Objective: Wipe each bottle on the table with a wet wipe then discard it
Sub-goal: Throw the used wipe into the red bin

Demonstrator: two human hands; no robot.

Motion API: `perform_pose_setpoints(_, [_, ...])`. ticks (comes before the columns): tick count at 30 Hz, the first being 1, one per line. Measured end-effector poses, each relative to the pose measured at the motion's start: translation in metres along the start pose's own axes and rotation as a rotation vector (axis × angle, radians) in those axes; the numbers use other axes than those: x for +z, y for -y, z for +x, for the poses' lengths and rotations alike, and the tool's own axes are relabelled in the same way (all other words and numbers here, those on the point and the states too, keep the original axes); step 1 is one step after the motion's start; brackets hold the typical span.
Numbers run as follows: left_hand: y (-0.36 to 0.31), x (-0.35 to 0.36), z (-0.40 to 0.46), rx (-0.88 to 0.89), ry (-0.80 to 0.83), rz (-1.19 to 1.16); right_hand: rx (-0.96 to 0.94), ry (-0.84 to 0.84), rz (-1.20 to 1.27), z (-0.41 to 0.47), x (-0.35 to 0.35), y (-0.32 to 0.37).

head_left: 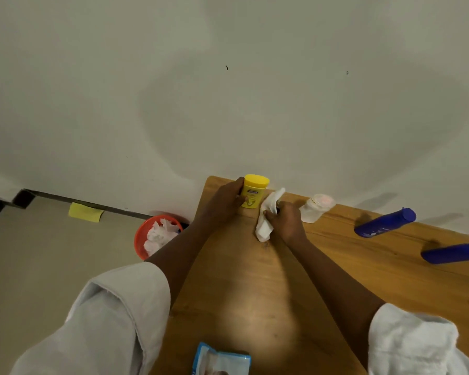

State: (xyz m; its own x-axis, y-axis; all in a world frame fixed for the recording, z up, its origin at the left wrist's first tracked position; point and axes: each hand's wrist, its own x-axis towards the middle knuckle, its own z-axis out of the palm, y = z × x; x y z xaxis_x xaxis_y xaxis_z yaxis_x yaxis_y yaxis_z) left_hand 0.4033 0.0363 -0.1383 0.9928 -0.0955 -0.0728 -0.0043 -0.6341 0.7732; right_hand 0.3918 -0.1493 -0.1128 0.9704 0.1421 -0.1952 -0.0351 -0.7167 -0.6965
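A yellow bottle [255, 188] stands upright at the far left corner of the wooden table [255, 293], and my left hand [222, 204] grips its left side. My right hand [284, 220] holds a crumpled white wet wipe [267, 216] just right of the bottle, touching or nearly touching its side. A clear bottle with a pale lid [317, 208] stands further right along the wall. Two blue bottles [385, 222] [454, 253] stand on the right part of the table. A blue and white wet wipe pack [221, 359] lies at the near edge.
An orange bin [146, 234] holding several used white wipes sits on the floor left of the table. A yellow note [85, 211] lies by the skirting. The wall runs directly behind the table's far edge.
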Motion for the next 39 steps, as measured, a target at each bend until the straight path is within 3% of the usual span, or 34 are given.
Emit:
perform_pose_setpoints(3, [0.004, -0.001, -0.002, -0.055, 0.034, -0.007, 0.099, 0.028, 0.097, -0.043, -0.001, -0.016])
perform_pose_setpoints(6, [0.013, -0.003, -0.011, -0.088, 0.046, 0.018, 0.254, 0.044, 0.348, -0.099, 0.001, -0.037])
perform_pose_setpoints(10, [-0.030, -0.004, -0.065, -0.089, -0.104, -0.041, 0.438, 0.062, 0.622, -0.155, -0.015, -0.042])
perform_pose_setpoints(11, [-0.050, -0.001, -0.089, -0.043, -0.074, -0.107, 0.443, 0.072, 0.637, -0.164, -0.023, -0.038])
perform_pose_setpoints(13, [-0.086, 0.011, -0.138, 0.053, 0.140, -0.203, 0.426, 0.103, 0.641, -0.177, -0.037, -0.026])
perform_pose_setpoints(15, [-0.111, 0.029, -0.176, 0.141, 0.311, -0.166, 0.384, 0.157, 0.609, -0.185, -0.049, -0.009])
perform_pose_setpoints(16, [-0.120, 0.037, -0.191, 0.182, 0.318, -0.115, 0.360, 0.181, 0.581, -0.190, -0.056, 0.001])
perform_pose_setpoints(19, [-0.144, 0.032, -0.218, 0.214, 0.182, -0.073, 0.319, 0.251, 0.596, -0.205, -0.077, 0.027])
perform_pose_setpoints(23, [-0.169, -0.003, -0.241, 0.193, -0.010, -0.113, 0.341, 0.415, 0.901, -0.232, -0.100, 0.053])
perform_pose_setpoints(26, [-0.188, -0.020, -0.266, 0.047, -0.169, -0.195, 0.206, 0.453, 0.924, -0.262, -0.110, 0.067])
perform_pose_setpoints(29, [-0.208, -0.030, -0.295, -0.150, -0.227, -0.402, 0.078, 0.232, 0.819, -0.292, -0.110, 0.076])
perform_pose_setpoints(33, [-0.229, -0.035, -0.337, -0.461, -0.195, -0.813, -0.284, 0.025, 0.476, -0.324, -0.088, 0.084])
perform_pose_setpoints(36, [-0.229, -0.048, -0.364, -0.571, -0.177, -1.111, -0.627, -0.028, 0.126, -0.344, -0.060, 0.091])
perform_pose_setpoints(39, [-0.225, -0.071, -0.388, -0.591, -0.085, -1.050, -0.623, -0.030, 0.133, -0.349, -0.045, 0.100])
